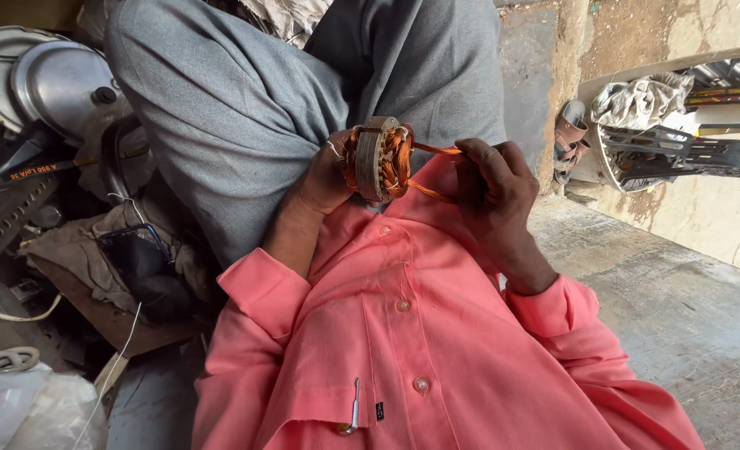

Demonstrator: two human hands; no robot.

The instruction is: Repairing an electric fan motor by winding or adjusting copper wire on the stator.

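Note:
A round motor stator wound with copper wire sits over my lap, against my grey trousers. My left hand grips it from the left side, fingers wrapped behind it. My right hand is closed on a loop of copper wire that runs out from the stator's right side, with a second strand passing below toward the fingers. My pink shirt fills the lower middle of the view.
Metal fan covers, a belt and dark parts lie piled at left, with a dark phone-like object on cloth. A white plastic bag is at lower left. Sandals and a fan guard with rags sit on the concrete floor at right.

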